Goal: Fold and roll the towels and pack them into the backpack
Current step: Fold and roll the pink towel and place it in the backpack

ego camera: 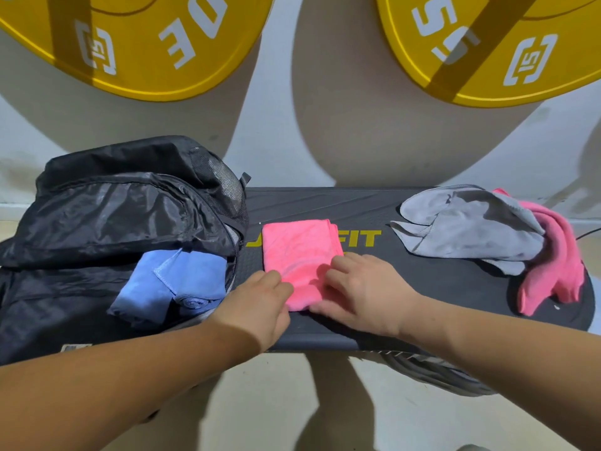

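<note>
Now both hands work at the near end of a folded pink towel [297, 252] that lies flat at the middle of the dark worktop [455, 281]. That towel covers part of the yellow lettering [362, 238] printed on the worktop, of which only "FIT" reads clearly. The left hand [260, 304] rests at the towel's near left corner, fingers curled down onto the cloth. The right hand [364, 289] presses on the near right edge, fingers spread and bent over the fabric, thumb low along the front. Whether either hand pinches the cloth or only presses on it I cannot tell. The near end of the towel is bunched between the two hands.

At the left end of the worktop sits a black backpack [113, 216], its top flap slumped and its mouth open toward the person. A blue towel [172, 284] lies in that opening, partly rolled, with one rolled end showing at the lower right and a loose corner folded over it.

At the right end, well apart from the hands, a grey towel [468, 222] lies crumpled on top of a second pink towel [553, 271], which hangs toward the near edge.

Behind, two yellow weight plates [136, 43] lean against a pale wall [325, 125].
</note>
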{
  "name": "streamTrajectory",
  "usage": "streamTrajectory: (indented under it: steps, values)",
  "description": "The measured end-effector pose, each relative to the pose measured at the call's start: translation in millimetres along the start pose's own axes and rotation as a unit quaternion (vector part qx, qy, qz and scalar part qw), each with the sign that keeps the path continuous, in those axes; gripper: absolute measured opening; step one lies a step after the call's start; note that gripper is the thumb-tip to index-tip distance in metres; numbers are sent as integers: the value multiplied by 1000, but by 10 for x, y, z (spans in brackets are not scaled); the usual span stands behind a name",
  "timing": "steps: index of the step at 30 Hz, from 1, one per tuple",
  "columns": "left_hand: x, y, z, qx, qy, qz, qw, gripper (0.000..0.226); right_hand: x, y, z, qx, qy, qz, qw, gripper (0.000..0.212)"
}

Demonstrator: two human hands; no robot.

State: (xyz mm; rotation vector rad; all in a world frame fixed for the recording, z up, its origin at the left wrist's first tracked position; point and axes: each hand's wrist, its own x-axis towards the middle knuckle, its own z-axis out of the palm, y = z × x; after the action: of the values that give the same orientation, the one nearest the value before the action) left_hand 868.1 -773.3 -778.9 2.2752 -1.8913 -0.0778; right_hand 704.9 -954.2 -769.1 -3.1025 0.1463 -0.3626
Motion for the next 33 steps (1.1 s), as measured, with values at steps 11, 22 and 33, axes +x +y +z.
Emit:
streamTrajectory:
  steps: [11, 22, 33]
  values:
    - [65, -55, -348, -477, -108, -391, 779, 4, 209, 10, -104, 335, -162, 307, 876, 29]
    - [53, 67, -174, 120, -17, 93, 988, 32, 166, -38, 93, 69, 7, 71, 995, 36]
    - [150, -83, -346, -391, -111, -219, 887, 22, 74, -25, -87, 144, -87, 101, 981, 35]
